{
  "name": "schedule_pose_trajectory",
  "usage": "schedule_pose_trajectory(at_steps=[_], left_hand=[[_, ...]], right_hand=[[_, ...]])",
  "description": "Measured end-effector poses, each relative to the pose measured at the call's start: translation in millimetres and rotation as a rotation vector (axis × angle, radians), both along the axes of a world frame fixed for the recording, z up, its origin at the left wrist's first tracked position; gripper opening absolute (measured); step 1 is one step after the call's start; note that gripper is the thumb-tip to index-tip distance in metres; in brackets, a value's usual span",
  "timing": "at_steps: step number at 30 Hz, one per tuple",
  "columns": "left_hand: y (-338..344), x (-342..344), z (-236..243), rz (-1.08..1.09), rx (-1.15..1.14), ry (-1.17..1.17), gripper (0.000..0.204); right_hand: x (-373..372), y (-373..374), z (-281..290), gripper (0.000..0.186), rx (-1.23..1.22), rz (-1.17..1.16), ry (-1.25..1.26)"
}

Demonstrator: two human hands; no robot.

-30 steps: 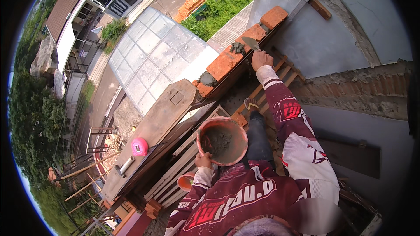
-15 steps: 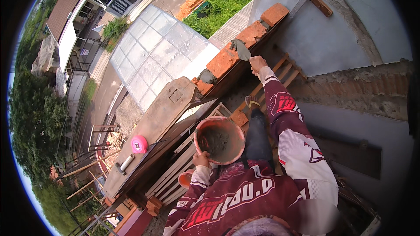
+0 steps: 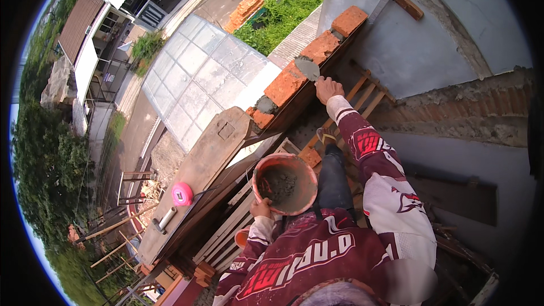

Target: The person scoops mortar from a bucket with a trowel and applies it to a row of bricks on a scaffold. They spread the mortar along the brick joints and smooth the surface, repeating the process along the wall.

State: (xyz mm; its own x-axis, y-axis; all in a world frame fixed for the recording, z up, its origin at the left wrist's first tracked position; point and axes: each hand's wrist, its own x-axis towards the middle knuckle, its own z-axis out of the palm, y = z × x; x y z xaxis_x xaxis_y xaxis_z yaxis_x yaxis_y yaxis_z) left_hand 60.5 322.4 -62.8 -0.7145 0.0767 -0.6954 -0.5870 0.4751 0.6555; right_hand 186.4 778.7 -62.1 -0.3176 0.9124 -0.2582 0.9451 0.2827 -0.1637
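My right hand is closed round the handle of a trowel. The grey blade lies at the gap between two orange bricks in a row along the wall top. The nearer brick is just below the blade, and another brick sits beyond it. Grey mortar fills the joint at the row's near end. My left hand grips the rim of an orange bucket close to my body. Wet grey mortar lies inside it.
A wooden plank to the left carries a pink string reel and a pale-handled tool. Wooden slats and a ladder lie below. A grey wall rises at right; a glazed roof lies beyond the bricks.
My right hand has drawn slightly left and nearer; the trowel blade has turned and now lies over the brick joint. My left hand still holds the bucket in nearly the same place.
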Motion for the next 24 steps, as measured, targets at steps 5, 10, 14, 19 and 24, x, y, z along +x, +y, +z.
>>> schedule_pose_trajectory(at_steps=[5, 10, 14, 19, 24], left_hand=[[-8.4, -4.8, -0.7, -0.037, -0.010, -0.090, 0.017], [-0.9, -5.7, -3.1, 0.077, 0.022, -0.075, 0.024], [-4.8, -10.3, -9.1, 0.010, -0.022, -0.051, 0.023], [-30.5, -14.6, -34.4, -0.224, 0.036, 0.094, 0.022], [-63.4, -22.5, -69.5, -0.360, 0.042, 0.177, 0.022]], right_hand=[[15.5, 20.7, -68.0, 0.034, -0.288, -0.417, 0.275], [28.6, 13.4, -81.9, 0.032, -0.513, -0.654, 0.633], [29.7, 22.5, -66.6, 0.040, -0.445, -0.606, 0.549], [-2.4, 28.9, -72.2, 0.024, -0.512, -0.710, 0.780], [-23.5, 6.1, -37.1, 0.027, -0.195, -0.225, 0.115]])
